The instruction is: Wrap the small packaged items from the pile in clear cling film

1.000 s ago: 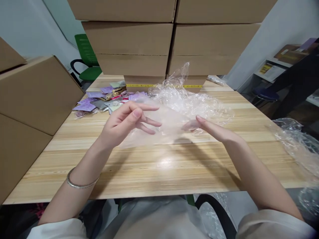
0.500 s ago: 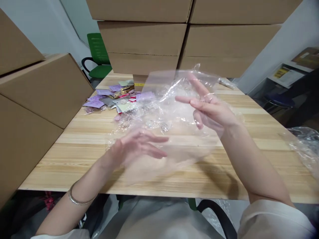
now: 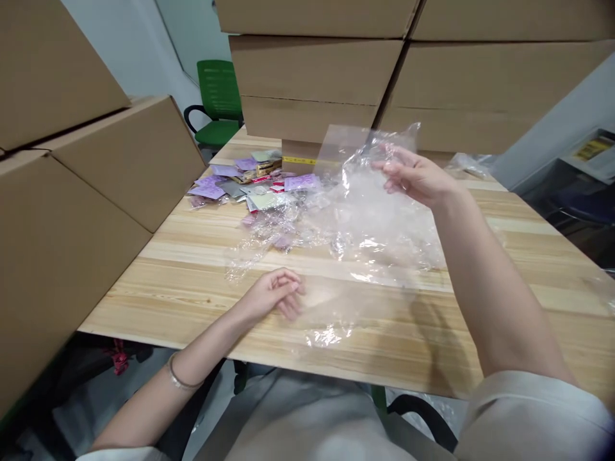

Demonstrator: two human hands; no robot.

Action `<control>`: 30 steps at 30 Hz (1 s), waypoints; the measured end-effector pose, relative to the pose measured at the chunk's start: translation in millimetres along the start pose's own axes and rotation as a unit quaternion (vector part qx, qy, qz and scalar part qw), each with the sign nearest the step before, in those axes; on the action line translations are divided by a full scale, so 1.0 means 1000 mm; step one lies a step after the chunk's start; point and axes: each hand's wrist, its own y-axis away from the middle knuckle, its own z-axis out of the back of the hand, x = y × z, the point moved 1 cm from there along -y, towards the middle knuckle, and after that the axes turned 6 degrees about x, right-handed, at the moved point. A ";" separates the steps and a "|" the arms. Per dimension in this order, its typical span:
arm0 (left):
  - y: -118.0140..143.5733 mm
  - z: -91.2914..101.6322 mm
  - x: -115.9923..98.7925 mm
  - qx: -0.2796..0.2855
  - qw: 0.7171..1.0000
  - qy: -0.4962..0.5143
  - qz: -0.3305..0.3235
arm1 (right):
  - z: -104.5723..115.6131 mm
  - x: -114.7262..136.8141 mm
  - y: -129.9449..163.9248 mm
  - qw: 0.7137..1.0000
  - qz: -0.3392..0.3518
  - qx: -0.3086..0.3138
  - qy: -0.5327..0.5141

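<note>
A large, crinkled clear plastic bag (image 3: 375, 218) spreads over the middle of the wooden table (image 3: 158, 282), its upper part raised. My right hand (image 3: 413, 176) is at the bag's upper right edge, fingers bent and closed on the film. Near the table's front edge, by the bag's lower left side, is my left hand (image 3: 276, 293). Its fingers are loosely curled and blurred at the tips, so whether they touch the film cannot be made out. Left of the bag lies a heap of small flat packets (image 3: 259, 186), purple, pale green, gold and red.
Cardboard boxes (image 3: 106, 153) are stacked on the left, and more large boxes (image 3: 317, 70) stand at the back. A green chair (image 3: 218, 96) is behind the table. More crumpled clear plastic (image 3: 471, 165) lies at the back right.
My right hand's spread fingers have drawn together on the plastic. My left hand's stretched fingers have curled in, and the bag has shifted and opened out toward the front. The view has turned left.
</note>
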 end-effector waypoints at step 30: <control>-0.084 0.157 -0.058 -0.132 0.780 -0.611 -0.033 | -0.159 -0.102 0.134 0.878 0.124 0.103 0.451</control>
